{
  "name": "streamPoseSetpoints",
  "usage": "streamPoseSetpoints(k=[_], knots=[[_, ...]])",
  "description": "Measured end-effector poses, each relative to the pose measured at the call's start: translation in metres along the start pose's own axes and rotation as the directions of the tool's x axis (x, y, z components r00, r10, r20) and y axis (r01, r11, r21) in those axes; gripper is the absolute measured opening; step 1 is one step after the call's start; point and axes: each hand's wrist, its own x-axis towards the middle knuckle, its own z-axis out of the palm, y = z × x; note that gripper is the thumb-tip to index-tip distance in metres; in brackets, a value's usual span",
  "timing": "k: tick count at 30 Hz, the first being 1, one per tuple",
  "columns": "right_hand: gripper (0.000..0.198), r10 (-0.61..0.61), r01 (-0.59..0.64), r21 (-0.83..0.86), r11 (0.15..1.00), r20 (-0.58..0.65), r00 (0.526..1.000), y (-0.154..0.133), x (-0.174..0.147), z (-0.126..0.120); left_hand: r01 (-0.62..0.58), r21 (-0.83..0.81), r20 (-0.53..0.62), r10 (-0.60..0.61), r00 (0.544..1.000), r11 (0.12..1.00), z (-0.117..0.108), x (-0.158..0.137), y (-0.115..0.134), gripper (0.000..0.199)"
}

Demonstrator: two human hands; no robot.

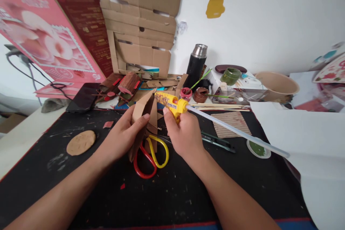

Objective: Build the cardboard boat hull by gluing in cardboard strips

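Observation:
My left hand [125, 133] is closed round a folded piece of brown cardboard [141, 109], held up off the mat with its thumb across the near face. In my right hand [185, 134] is a yellow hot glue gun [168, 102], its nozzle at the top edge of the cardboard. A long translucent glue stick [237, 131] juts from the gun's back toward the right. Below the cardboard lie scissors [153, 154] with one red and one yellow handle; their blades are partly hidden.
On the black mat [161, 201] are a round tan disc [81, 142], a dark green utility knife [218, 142], corrugated cardboard [231, 124] and a dish of green paint [258, 148]. Behind stand a black thermos [196, 64], paint jars [201, 94] and a pink box [54, 39].

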Motion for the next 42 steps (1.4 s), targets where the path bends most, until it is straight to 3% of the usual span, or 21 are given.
streamPoseSetpoints(k=[18, 42], knots=[[0.045, -0.010, 0.011, 0.011, 1.000, -0.032, 0.999, 0.002, 0.001, 0.000, -0.017, -0.018, 0.047, 0.018, 0.999, 1.000, -0.002, 0.005, -0.010, 0.082], [0.046, -0.040, 0.040, 0.012, 0.999, -0.054, 0.998, 0.004, 0.002, 0.000, -0.030, -0.039, 0.055, 0.032, 0.998, 0.999, -0.001, 0.006, -0.014, 0.079]])
